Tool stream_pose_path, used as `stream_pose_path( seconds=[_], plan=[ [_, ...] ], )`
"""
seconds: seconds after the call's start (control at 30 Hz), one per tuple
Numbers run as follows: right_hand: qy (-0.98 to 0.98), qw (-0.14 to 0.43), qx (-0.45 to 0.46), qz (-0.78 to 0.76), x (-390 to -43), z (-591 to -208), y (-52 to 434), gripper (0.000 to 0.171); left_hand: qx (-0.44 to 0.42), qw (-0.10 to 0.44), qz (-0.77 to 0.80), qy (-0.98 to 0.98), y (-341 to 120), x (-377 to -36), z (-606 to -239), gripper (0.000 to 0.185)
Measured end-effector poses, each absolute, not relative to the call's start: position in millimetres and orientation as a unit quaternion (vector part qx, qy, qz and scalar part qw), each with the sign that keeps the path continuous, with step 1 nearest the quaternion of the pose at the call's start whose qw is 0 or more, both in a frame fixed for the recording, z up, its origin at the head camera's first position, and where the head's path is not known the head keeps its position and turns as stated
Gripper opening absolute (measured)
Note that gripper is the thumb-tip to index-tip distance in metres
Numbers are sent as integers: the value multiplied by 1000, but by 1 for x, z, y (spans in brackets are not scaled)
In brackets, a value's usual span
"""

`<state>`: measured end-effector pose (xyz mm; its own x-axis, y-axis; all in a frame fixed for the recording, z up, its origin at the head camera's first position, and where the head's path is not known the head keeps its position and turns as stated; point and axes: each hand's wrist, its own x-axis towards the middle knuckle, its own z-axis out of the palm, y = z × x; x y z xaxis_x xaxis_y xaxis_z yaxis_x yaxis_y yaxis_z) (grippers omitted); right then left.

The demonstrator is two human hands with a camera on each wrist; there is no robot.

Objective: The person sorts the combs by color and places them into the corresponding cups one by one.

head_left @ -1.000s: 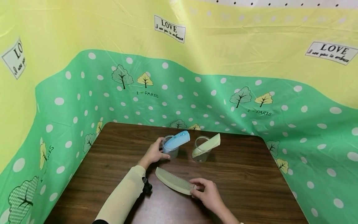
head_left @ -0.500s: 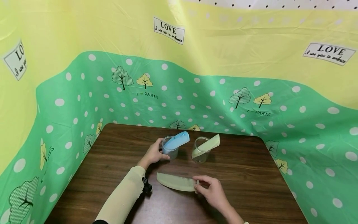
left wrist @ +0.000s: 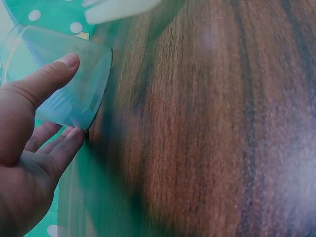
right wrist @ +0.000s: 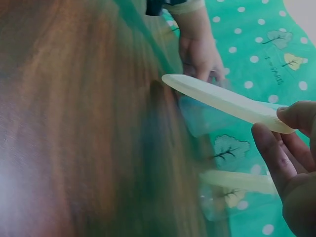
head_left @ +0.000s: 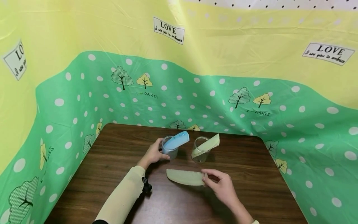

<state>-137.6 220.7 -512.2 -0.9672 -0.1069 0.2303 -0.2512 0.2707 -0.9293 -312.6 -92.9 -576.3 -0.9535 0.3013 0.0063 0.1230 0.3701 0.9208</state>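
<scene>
While pale green comb (head_left: 185, 177) hangs just above tabletop (head_left: 117, 174), I see right hand (head_left: 221, 186) fingers (right wrist: 296, 114) pinching only its end. Left hand (head_left: 153, 153) fingers wrap clear cup (head_left: 169, 149) holding blue comb (head_left: 176, 140). Second cup (head_left: 200, 151) just beyond fingers. Risk, I judge: thin end-pinch lets comb pivot, clip cup rim, tip it.

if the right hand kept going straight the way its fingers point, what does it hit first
Probably the clear cup with the pale green comb piece in it. The right hand, pinching the long green comb, points up-table towards that cup in the head view. Depth is unclear, so it might pass just beside it.
</scene>
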Motion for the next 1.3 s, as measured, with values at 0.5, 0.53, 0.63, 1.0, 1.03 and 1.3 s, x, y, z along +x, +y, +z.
stream_pose_path(
  seconds=[0.5,0.53,0.63,1.0,1.03,1.3],
  plan=[
    [-817,145,112,546,-143,-476,250,26,125,78,550,822,-92,-310,-575,92],
    [-817,148,113,546,-144,-475,251,27,125,77,551,821,-92,-310,-575,91],
    [-814,157,110,548,-144,-470,254,27,125,74,552,821,-92,-310,-576,91],
    [-821,189,95,530,-146,-454,266,29,129,79,546,824,-93,-309,-577,92],
    [-821,192,95,529,-147,-452,266,29,130,79,545,824,-93,-309,-578,92],
    [-831,218,64,508,-151,-438,275,29,130,80,545,824,-93,-311,-578,90]
  ],
)
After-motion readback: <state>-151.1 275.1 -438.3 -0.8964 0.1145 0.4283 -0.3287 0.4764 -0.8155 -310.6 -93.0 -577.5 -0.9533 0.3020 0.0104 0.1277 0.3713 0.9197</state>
